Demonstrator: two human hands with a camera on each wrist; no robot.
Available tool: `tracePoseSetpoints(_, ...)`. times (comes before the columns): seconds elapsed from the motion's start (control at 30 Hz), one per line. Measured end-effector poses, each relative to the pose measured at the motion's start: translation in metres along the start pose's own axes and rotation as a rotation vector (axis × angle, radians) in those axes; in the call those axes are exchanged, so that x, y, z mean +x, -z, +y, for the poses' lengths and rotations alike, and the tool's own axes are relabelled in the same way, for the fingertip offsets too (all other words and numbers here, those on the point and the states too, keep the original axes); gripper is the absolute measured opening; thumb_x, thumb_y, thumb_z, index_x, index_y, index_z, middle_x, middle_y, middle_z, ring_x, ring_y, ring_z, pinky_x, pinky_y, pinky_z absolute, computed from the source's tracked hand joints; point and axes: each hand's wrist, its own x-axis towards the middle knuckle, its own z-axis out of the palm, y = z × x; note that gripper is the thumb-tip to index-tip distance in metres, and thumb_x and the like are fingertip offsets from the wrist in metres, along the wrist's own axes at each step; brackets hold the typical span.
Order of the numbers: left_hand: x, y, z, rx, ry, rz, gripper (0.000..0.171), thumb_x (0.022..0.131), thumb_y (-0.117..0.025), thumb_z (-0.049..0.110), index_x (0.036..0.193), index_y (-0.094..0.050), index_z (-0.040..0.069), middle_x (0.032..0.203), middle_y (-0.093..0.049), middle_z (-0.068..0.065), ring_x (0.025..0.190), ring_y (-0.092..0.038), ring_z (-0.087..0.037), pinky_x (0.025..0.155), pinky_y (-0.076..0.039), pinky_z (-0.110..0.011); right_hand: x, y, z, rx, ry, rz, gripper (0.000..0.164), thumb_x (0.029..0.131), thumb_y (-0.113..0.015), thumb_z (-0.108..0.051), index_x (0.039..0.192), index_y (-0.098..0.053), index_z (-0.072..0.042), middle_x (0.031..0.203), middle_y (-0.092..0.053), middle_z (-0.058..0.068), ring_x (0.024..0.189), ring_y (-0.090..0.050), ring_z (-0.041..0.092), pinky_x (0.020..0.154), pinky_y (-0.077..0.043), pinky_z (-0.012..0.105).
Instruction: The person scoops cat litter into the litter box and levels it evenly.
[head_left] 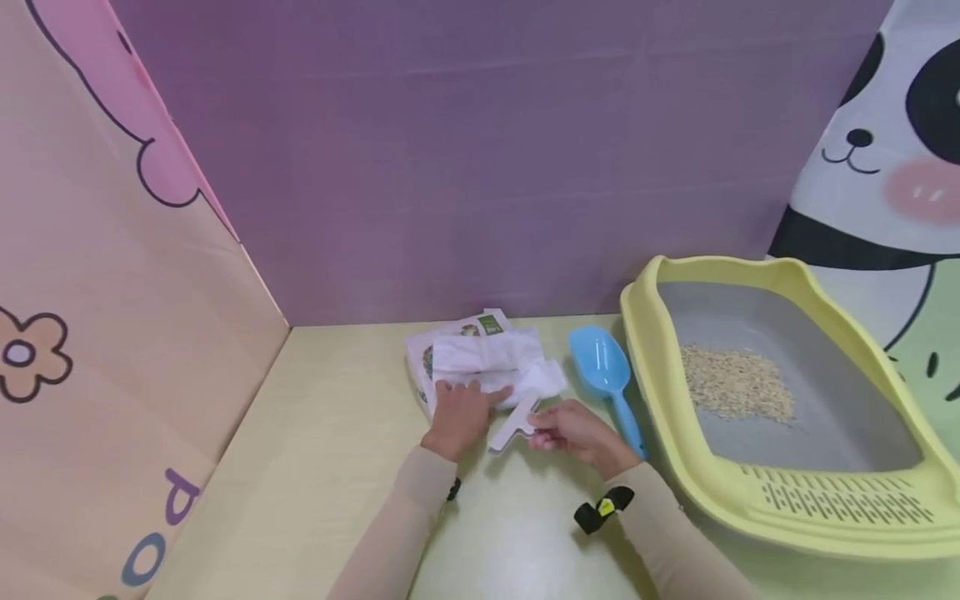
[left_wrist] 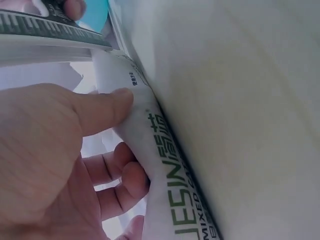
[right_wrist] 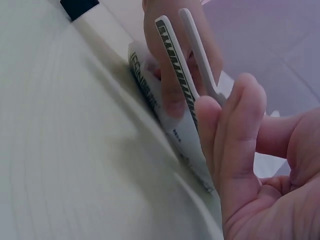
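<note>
A white printed bag (head_left: pixel 420 365) lies on the table, its top part folded over; green lettering (left_wrist: pixel 177 200) runs along its near side. My left hand (head_left: pixel 461 414) grips the bag's near edge, with the thumb (left_wrist: pixel 107 107) on the lettered side and curled fingers (left_wrist: pixel 117 172) on the upper side. Just to the right, my right hand (head_left: pixel 573 429) pinches a white bag clip (head_left: pixel 513 425) by its handle end. In the right wrist view the clip (right_wrist: pixel 175 57) has its two long arms apart, close to the bag (right_wrist: pixel 172 120) and the left hand (right_wrist: pixel 172 47).
A blue scoop (head_left: pixel 602 367) lies right of the bag. Beside it stands a yellow litter box (head_left: pixel 678 433) with a grey inside and a patch of pale litter (head_left: pixel 735 383). A purple wall (head_left: pixel 450 167) closes off the table's back edge.
</note>
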Motion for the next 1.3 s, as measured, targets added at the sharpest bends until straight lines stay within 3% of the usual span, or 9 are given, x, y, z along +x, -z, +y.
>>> tracePoseSetpoints(0.17, -0.001, 0.002, -0.004, -0.028, -0.066, -0.017, 0.039, 0.104, -0.054, 0.032, 0.139, -0.058, 0.048, 0.090, -0.068, -0.008, 0.079, -0.061, -0.024, 0.082, -0.043, -0.048, 0.006, 0.001, 0.004, 0.038, -0.002, 0.040, 0.020, 0.102, -0.058, -0.009, 0.101, -0.068, 0.009, 0.067, -0.070, -0.002, 0.060, -0.064, 0.002, 0.058, -0.052, 0.014)
tracePoseSetpoints(0.33, 0.001, 0.006, -0.020, -0.267, -0.098, -0.070, 0.036, 0.096, -0.069, 0.040, 0.132, -0.067, 0.040, 0.116, -0.074, -0.007, 0.108, -0.065, -0.025, 0.093, -0.039, -0.050, 0.011, -0.003, 0.008, 0.097, 0.032, 0.064, 0.021, 0.102, -0.057, -0.007, 0.104, -0.067, 0.011, 0.068, -0.071, -0.001, 0.060, -0.066, 0.002, 0.060, -0.054, 0.015)
tracePoseSetpoints(0.47, 0.001, 0.007, -0.033, -0.414, -0.108, -0.082, 0.039, 0.085, -0.082, 0.023, 0.122, -0.074, 0.033, 0.127, -0.069, -0.008, 0.118, -0.060, -0.027, 0.100, -0.036, -0.051, 0.014, -0.008, 0.010, 0.124, 0.051, 0.091, 0.019, 0.102, -0.056, -0.005, 0.101, -0.067, 0.011, 0.066, -0.071, -0.001, 0.059, -0.066, 0.002, 0.059, -0.054, 0.015)
tracePoseSetpoints(0.67, -0.001, 0.011, -0.043, -0.360, -0.124, -0.044, 0.039, 0.075, -0.089, 0.021, 0.113, -0.079, 0.028, 0.115, -0.069, -0.005, 0.112, -0.059, -0.026, 0.097, -0.039, -0.051, 0.017, -0.016, 0.010, 0.126, 0.046, 0.108, 0.022, 0.103, -0.054, -0.006, 0.106, -0.062, 0.014, 0.067, -0.071, -0.001, 0.059, -0.066, 0.002, 0.060, -0.055, 0.015)
tracePoseSetpoints(0.9, -0.007, 0.014, -0.047, -0.279, -0.156, -0.058, 0.048, 0.072, -0.093, 0.024, 0.117, -0.077, 0.028, 0.106, -0.064, -0.007, 0.102, -0.054, -0.023, 0.094, -0.041, -0.049, 0.021, -0.022, 0.012, 0.122, 0.048, 0.185, 0.024, 0.104, -0.054, -0.008, 0.104, -0.062, 0.014, 0.066, -0.070, 0.000, 0.060, -0.067, 0.004, 0.058, -0.055, 0.016)
tracePoseSetpoints(1.2, -0.013, 0.011, -0.046, -0.260, -0.167, -0.057, 0.026, 0.078, -0.087, 0.018, 0.103, -0.082, 0.024, 0.093, -0.057, 0.000, 0.092, -0.047, -0.019, 0.089, -0.038, -0.043, 0.027, -0.038, 0.016, 0.112, 0.043, 0.318, 0.019, 0.103, -0.054, -0.005, 0.102, -0.058, 0.013, 0.064, -0.065, 0.001, 0.057, -0.064, 0.006, 0.058, -0.055, 0.018)
tracePoseSetpoints(1.3, -0.014, 0.010, -0.047, -0.261, -0.166, -0.032, 0.025, 0.079, -0.085, 0.015, 0.102, -0.082, 0.024, 0.097, -0.061, -0.001, 0.099, -0.052, -0.022, 0.090, -0.039, -0.044, 0.030, -0.043, 0.016, 0.114, 0.044, 0.362, 0.016, 0.102, -0.054, -0.005, 0.099, -0.056, 0.011, 0.064, -0.065, 0.003, 0.056, -0.064, 0.007, 0.058, -0.056, 0.020)
